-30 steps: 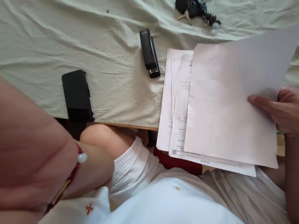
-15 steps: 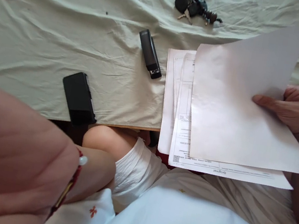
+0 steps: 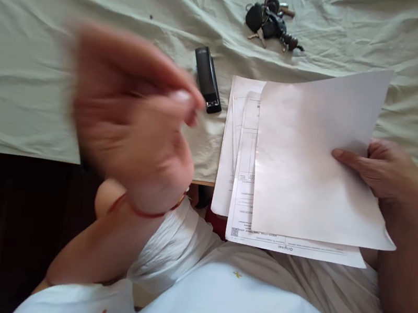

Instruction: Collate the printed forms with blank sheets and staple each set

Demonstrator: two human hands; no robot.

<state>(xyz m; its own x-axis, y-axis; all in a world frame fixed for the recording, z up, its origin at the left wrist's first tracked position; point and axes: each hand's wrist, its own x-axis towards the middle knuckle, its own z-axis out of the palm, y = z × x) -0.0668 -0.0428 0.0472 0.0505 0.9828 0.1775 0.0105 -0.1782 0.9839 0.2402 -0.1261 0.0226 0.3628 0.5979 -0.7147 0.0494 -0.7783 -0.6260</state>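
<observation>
Leftmost, the pale green cloth (image 3: 28, 69) lies wrinkled over the worktop, whose wooden edge shows just below the cloth's hem. Over it hangs the left hand (image 3: 131, 118), blurred and raised above the cloth, with a thin red bracelet (image 3: 152, 214) round the wrist. Its fingers curl loosely inward and nothing shows between them; because of the blur I cannot tell whether its grip is spread or pressed together.

Just right of that hand's fingertips a black stapler (image 3: 208, 79) lies on the cloth, slanted, its metal end toward the person. Farther back, a bunch of keys (image 3: 272, 22) with dark fobs rests on the cloth, well apart from both hands.

Right of the stapler comes the stack of papers (image 3: 234, 182), printed sheets fanned a little and overhanging the near edge of the worktop above the person's lap. On top lies a blank sheet (image 3: 303, 161), turned at a slight angle to those under it, its far corner lifted off the cloth.

At the right edge of that sheet the right hand (image 3: 381, 170) holds it: the thumb lies flat on top, the other fingers are tucked under the paper, so the grip pinches the blank sheet. The forearm runs down to the lower right corner, beside the white garment with small orange marks (image 3: 248, 311).
</observation>
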